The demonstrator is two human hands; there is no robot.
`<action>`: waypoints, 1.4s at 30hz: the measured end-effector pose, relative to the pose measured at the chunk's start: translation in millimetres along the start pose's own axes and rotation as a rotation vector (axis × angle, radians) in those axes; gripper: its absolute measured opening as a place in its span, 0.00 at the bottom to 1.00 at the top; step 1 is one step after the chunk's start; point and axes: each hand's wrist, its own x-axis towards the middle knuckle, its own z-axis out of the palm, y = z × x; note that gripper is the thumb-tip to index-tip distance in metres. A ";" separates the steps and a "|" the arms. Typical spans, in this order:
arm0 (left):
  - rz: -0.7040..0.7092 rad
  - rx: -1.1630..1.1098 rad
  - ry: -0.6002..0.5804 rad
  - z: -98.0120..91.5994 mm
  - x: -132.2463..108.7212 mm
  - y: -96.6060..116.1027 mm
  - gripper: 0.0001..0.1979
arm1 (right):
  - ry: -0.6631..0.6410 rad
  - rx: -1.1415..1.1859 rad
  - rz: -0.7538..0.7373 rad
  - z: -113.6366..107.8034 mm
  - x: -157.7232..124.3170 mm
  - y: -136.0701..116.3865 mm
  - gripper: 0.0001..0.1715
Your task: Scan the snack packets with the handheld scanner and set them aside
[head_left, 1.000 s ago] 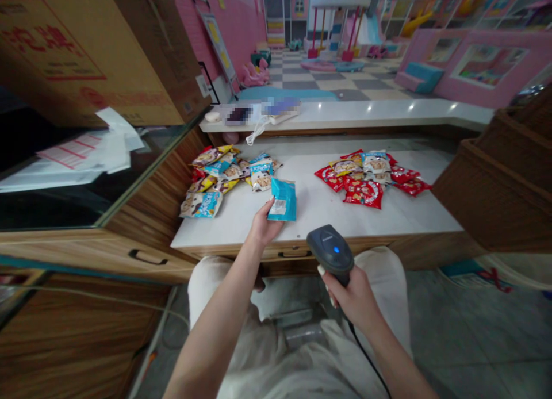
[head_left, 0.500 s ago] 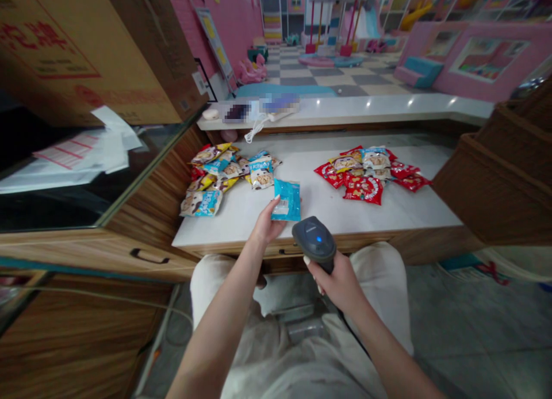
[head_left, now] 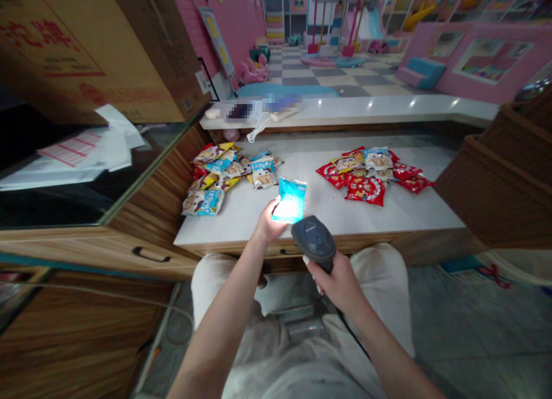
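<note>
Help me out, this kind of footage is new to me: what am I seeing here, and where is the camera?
No machine here: these are a person's own bare arms, filmed by a camera worn on their head, looking down. Their left hand holds up a blue snack packet, and their right hand grips a handheld barcode scanner. On the white counter ahead lie a pile of mixed snack packets and a pile of red snack packets.

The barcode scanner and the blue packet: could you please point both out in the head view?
Barcode scanner [head_left: 313, 242], head view, on its dark head.
Blue packet [head_left: 290, 200], head view, on its lit face.
</note>
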 end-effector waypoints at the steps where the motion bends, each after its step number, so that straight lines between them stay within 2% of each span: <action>1: -0.009 -0.015 0.000 -0.9 0.4 -0.8 0.28 | 0.003 -0.001 -0.001 -0.3 -0.2 -0.1 0.14; 6: -0.171 -0.144 -0.085 2.1 7.5 3.2 0.27 | 0.012 -0.014 0.009 -0.2 0.1 -2.7 0.14; 9: -0.224 -0.228 -0.095 5.5 9.2 7.1 0.25 | 0.033 -0.020 0.005 -0.6 -0.8 -3.3 0.14; 14: -0.197 -0.211 -0.041 5.2 10.0 6.9 0.20 | 0.037 0.000 0.040 -8.6 -9.7 10.0 0.13; 18: -0.125 -0.044 0.000 13.2 15.1 3.8 0.16 | 0.111 0.053 0.081 -23.1 -18.0 28.8 0.17; 20: -0.034 0.090 -0.047 29.2 21.1 2.9 0.17 | 0.145 0.070 0.103 -31.7 -20.1 34.6 0.19; 23: 0.141 0.306 -0.166 70.6 38.8 2.1 0.23 | 0.175 0.098 0.132 -43.1 -21.3 38.2 0.20; 29: 0.594 0.782 -0.447 173.5 104.9 -13.2 0.32 | 0.243 0.068 0.128 -59.3 -24.8 46.5 0.19; 32: 0.659 1.012 -0.524 208.4 134.7 -31.5 0.34 | 0.260 0.046 0.144 -68.6 -26.5 48.3 0.20; 34: 0.605 1.182 -0.533 220.9 145.9 -43.4 0.36 | 0.262 0.034 0.150 -74.2 -26.9 47.4 0.20; 37: 0.542 1.326 -0.535 225.0 148.1 -53.0 0.41 | 0.278 0.041 0.146 -77.8 -26.7 45.4 0.20; 40: 0.588 1.240 -0.521 213.1 137.0 -48.9 0.41 | 0.268 0.060 0.153 -74.6 -26.3 44.1 0.19; 42: 0.623 1.109 -0.475 194.8 125.6 -40.4 0.38 | 0.258 0.068 0.149 -70.0 -25.9 43.2 0.18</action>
